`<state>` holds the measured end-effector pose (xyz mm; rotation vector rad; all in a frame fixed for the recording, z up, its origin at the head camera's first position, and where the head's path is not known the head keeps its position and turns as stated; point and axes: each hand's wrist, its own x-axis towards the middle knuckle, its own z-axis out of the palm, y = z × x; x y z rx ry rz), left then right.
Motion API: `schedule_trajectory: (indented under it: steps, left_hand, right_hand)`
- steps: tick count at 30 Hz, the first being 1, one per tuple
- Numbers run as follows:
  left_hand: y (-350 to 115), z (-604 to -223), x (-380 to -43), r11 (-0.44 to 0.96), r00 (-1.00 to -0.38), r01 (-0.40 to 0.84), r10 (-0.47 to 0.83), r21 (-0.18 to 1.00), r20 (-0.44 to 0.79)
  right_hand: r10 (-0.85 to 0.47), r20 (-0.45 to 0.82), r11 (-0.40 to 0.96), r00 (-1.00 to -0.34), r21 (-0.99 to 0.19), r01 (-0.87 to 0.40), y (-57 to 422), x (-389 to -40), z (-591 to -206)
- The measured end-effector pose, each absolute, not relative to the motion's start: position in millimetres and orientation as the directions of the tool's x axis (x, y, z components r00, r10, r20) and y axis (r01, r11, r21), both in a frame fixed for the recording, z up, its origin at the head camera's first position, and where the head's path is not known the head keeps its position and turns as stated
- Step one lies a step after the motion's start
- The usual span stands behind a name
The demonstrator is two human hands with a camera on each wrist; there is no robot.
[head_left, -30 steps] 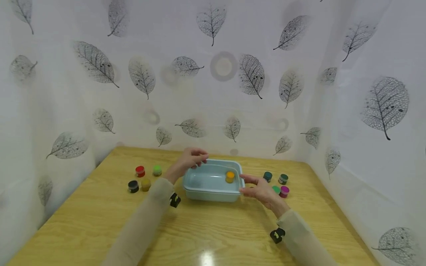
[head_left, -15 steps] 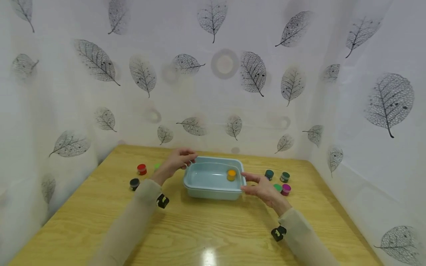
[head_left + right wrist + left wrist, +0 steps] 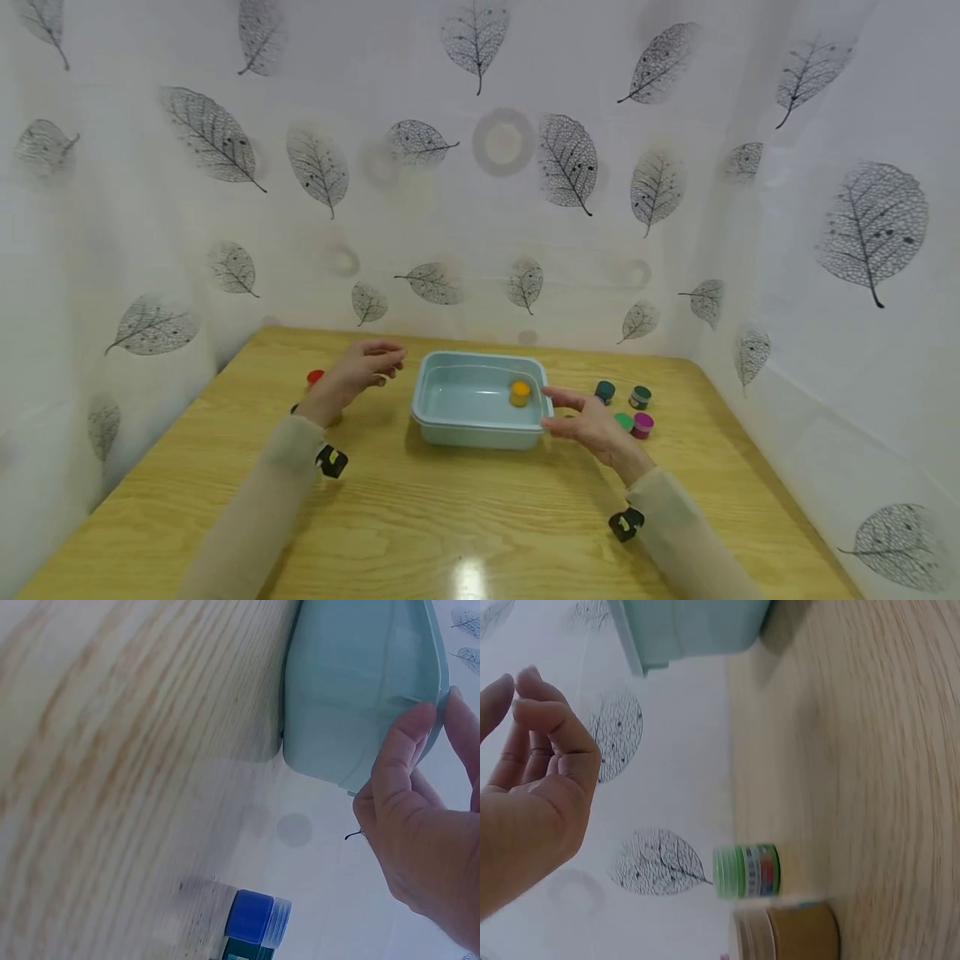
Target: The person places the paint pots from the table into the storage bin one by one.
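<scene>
A pale blue plastic tub stands on the table, with a small orange-lidded paint pot inside at its right end. My right hand holds the tub's right rim between thumb and forefinger, as the right wrist view also shows at the tub wall. To the left of the tub, my left hand hovers with loosely bent fingers and nothing in them. Below it, in the left wrist view, are a green paint pot and an ochre one; in the head view the hand covers most of this group.
Left of my left wrist a red-lidded pot shows. Right of the tub stand a teal pot, a dark green pot, a green pot and a magenta pot. A leaf-patterned curtain hangs around the table.
My left hand has moved left, from over the tub's left rim to above the left group of pots, hiding more of them. My right hand and the tub stay in place.
</scene>
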<state>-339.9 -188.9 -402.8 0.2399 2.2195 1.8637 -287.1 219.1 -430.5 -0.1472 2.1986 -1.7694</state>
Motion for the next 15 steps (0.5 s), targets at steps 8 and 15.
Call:
schedule_trajectory:
  steps: [8,15]
  left_hand:
    - [-223.6,-408.9,-342.3,0.155,-0.969,-0.001,0.244,0.988,-0.039]
    - [-238.2,-412.8,-341.9,0.170,-0.978,-0.002,0.207,0.986,-0.038]
  right_hand:
    - [-0.301,-0.157,0.226,-0.940,-0.970,0.090,219.4,-288.9,-430.9]
    - [-0.288,-0.174,0.227,-0.942,-0.968,0.110,219.6,-286.7,-431.8]
